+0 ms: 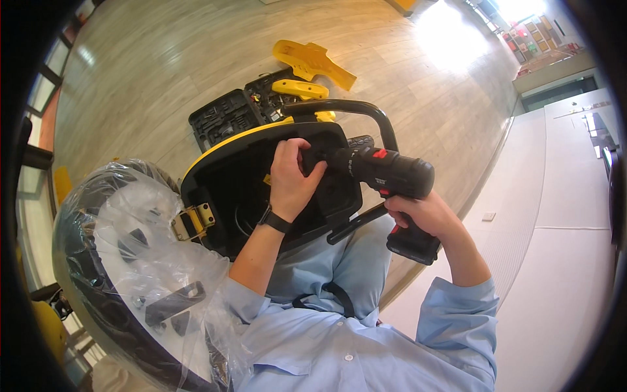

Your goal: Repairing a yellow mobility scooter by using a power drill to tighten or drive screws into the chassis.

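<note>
My right hand is wrapped around the grip of a black cordless drill with red details. The drill lies nearly level, and its chuck points left into a black, yellow-rimmed compartment. At the drill's front end, my left hand curls its fingers and thumb around a dark spot by the compartment's wall. What those fingers hold is too dark to make out, and the bit's tip is hidden. A brass-coloured hinge joins the compartment to a plastic-wrapped seat on the left.
A black tubular bar curves around the compartment's far right side. Beyond it, an open black tool case rests on the wood floor, with yellow panels beside it. A white wall with a socket runs along the right.
</note>
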### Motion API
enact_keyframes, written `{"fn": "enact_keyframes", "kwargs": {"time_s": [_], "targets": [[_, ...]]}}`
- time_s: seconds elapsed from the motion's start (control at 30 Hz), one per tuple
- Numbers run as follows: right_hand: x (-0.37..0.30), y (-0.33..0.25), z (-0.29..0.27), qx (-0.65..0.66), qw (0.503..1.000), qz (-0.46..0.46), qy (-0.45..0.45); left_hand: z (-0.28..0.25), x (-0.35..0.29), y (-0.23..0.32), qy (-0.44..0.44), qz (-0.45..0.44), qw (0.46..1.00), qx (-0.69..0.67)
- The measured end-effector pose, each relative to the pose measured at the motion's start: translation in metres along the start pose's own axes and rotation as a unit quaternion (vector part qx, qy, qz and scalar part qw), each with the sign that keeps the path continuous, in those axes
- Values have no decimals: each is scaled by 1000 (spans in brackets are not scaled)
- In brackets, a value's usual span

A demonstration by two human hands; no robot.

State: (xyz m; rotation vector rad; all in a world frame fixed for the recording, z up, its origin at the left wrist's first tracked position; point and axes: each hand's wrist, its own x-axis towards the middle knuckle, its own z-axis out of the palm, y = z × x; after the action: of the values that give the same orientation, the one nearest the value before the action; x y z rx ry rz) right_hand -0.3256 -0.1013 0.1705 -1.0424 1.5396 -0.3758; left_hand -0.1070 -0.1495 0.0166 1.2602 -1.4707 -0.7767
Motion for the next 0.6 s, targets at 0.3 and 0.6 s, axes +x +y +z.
{"fn": "enact_keyframes", "kwargs": {"time_s": [0.3, 0.6], "targets": [[-1, -6, 1, -19, 1000, 1, -8, 1, 0, 2, 1, 5, 1000, -1], [-9, 17, 15, -148, 979, -135, 35, -1, -1, 6, -2, -3, 1000, 0]]}}
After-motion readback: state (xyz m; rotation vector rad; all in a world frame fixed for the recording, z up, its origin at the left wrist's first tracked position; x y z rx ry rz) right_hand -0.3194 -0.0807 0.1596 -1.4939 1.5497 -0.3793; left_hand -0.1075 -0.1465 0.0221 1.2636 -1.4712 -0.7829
